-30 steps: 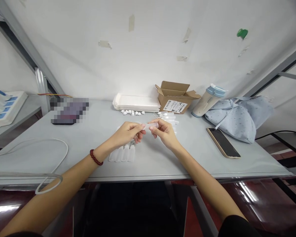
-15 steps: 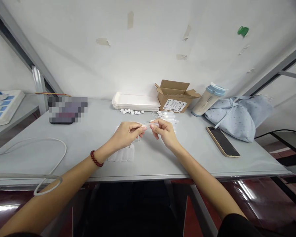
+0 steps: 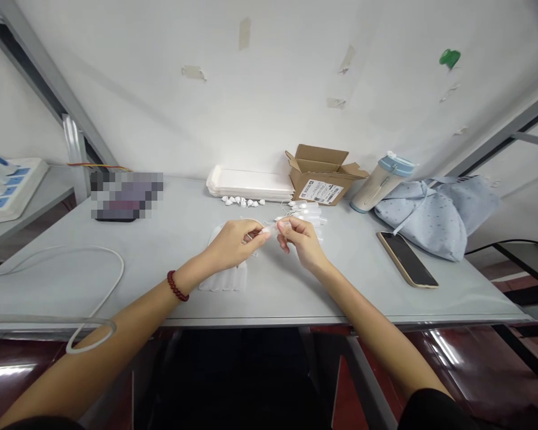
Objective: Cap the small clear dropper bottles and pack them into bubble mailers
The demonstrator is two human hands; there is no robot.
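Observation:
My left hand (image 3: 237,242) and my right hand (image 3: 299,237) meet above the middle of the grey table (image 3: 161,263). Both pinch a small translucent plastic bottle (image 3: 273,227) held crosswise between their fingertips. Under my left hand lies a row of similar small bottles (image 3: 226,279) side by side. More small bottles (image 3: 308,210) lie just beyond my right hand. Several small white caps (image 3: 242,202) sit in a line farther back.
A stack of white trays (image 3: 250,184) and an open cardboard box (image 3: 323,176) stand at the wall. A tumbler (image 3: 382,182), a blue cloth bag (image 3: 434,215) and a phone (image 3: 407,258) lie right. A white hose (image 3: 89,286) loops at the left edge.
My hands have drawn slightly closer together on the small bottle, and the fingertips have shifted on it. The view has drifted a little.

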